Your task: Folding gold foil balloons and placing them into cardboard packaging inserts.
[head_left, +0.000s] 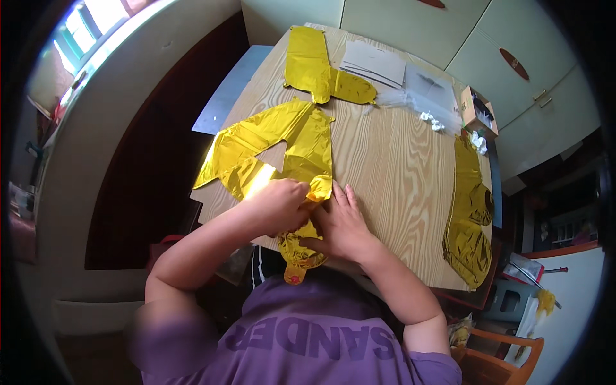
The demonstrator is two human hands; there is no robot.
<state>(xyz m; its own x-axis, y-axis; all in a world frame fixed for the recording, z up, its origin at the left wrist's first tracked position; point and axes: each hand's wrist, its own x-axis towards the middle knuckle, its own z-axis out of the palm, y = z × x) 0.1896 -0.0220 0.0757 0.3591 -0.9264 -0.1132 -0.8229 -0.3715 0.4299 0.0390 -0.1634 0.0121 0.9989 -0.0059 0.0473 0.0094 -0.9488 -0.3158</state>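
A flat gold foil balloon (308, 147) with an angular outline and an opening in its middle lies at the near left of the table. My left hand (279, 204) is closed on its near corner, where the foil is creased; the fingertips are partly hidden. Beside it, my right hand (346, 224) has its fingers stretched out on the tabletop along the foil's edge, the thumb reaching over crumpled gold foil. That crumpled foil (300, 249) hangs past the near table edge and ends in an orange-tinted rounded tab. Whether it belongs to the same balloon I cannot tell.
More flat gold foil balloons lie at the back (307, 61) and along the right edge (465, 218) of the wood-grain table (391, 167). Grey sheets (372, 63), clear plastic film (433, 93), white crumpled bits (431, 120) and a small open box (478, 112) sit at the back right.
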